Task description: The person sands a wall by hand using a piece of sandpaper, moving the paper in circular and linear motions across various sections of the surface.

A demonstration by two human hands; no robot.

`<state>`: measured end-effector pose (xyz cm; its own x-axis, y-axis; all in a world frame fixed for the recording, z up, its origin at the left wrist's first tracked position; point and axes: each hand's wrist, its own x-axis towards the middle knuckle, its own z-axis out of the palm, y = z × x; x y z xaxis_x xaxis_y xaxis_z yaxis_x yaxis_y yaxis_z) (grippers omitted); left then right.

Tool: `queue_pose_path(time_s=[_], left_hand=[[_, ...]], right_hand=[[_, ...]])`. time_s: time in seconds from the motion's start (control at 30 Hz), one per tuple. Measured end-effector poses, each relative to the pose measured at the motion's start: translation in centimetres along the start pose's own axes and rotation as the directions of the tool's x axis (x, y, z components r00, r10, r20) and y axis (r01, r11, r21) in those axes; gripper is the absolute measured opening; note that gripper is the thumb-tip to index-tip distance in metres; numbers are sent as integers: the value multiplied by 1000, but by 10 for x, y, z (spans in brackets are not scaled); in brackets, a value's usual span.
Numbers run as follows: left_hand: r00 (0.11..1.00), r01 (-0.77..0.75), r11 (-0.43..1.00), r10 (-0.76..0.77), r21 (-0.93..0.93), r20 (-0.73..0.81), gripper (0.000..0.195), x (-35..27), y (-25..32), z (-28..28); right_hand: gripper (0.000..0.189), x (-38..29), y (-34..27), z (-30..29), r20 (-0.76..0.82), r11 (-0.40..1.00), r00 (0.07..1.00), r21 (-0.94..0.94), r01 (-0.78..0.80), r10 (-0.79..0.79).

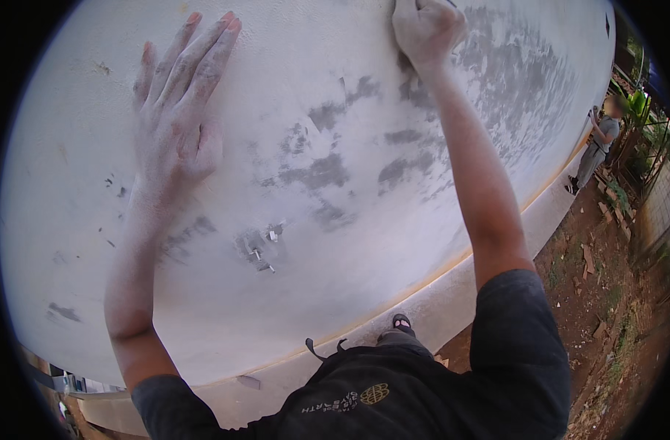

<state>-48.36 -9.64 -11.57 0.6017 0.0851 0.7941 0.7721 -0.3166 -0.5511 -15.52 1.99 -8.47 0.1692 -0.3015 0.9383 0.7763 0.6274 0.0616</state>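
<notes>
A wall coated in white, dusty plaster or old paint [313, 55] rises in front of me, with grey patches where the coat is thin or gone. My left hand [178, 110] lies on it at the upper left, fingers apart, covered in white dust, holding nothing. At the top edge of the picture my right hand [429, 30] is curled against the wall, also dusty. A small dark edge shows by its fingers, but what it is cannot be made out. Chipped spots with small flakes [258, 250] lie below, between my forearms.
A concrete ledge [450, 308] runs along the wall's foot, with my sandalled foot [402, 322] on it. A small flat piece [249, 381] lies there. Another person [602, 132] stands by the wall at the far right. Reddish soil [571, 286] with debris and plants borders the ledge.
</notes>
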Motion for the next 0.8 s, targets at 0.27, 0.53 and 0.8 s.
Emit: queue_pose_path(time_s=[0.27, 0.53, 0.8], left_hand=[[999, 35, 999, -35, -21, -28, 111, 1, 6, 10], [995, 88, 996, -87, -18, 42, 102, -1, 10, -7], [999, 1, 832, 18, -555, 29, 87, -38, 65, 16]], right_hand=[[46, -153, -96, -39, 260, 874, 838, 231, 428, -480], [36, 53, 2, -9, 111, 975, 976, -141, -172, 188], [51, -224, -86, -139, 857, 692, 488, 454, -562, -165]])
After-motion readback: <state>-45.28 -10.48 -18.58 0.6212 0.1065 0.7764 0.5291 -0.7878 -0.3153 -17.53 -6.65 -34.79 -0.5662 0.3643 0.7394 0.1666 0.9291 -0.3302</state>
